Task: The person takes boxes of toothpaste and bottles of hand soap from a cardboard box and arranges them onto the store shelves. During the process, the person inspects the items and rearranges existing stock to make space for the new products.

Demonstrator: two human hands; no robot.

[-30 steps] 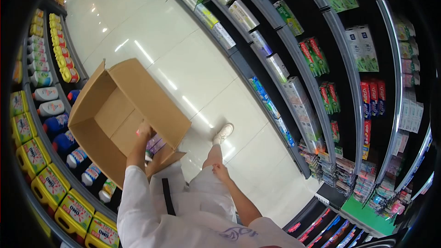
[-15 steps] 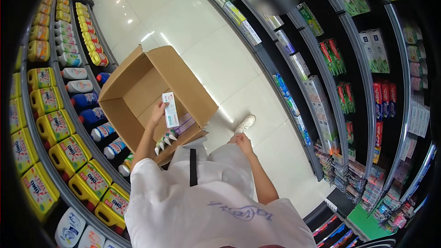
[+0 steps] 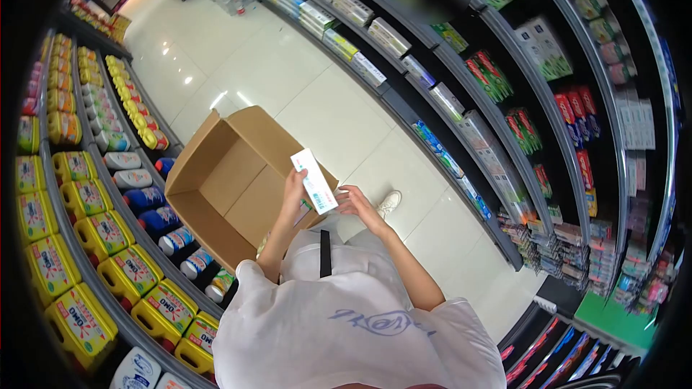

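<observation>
In my left hand (image 3: 294, 187) is a long white toothpaste box (image 3: 315, 181) with red and green print, gripped along its side and tilted. My right hand (image 3: 358, 206) is just right of its lower end, fingers spread and nothing in them. Below and to the left of the held box stands a large open cardboard carton (image 3: 268, 134). Its bottom shows mostly bare in the middle. My left forearm covers the near corner of the carton, where a bit of green packaging shows.
On the left, shelves hold yellow detergent jugs (image 3: 79, 317) and blue bottles (image 3: 140, 199). Shelves of boxed toothpaste (image 3: 490, 75) curve along the right. A white shoe (image 3: 389, 204) stands on the tiled floor (image 3: 288, 86) between them.
My left hand has moved right with the toothpaste box, from over the carton toward my body's middle. My right hand has risen from my thigh to the box, its fingers opening. The view has shifted.
</observation>
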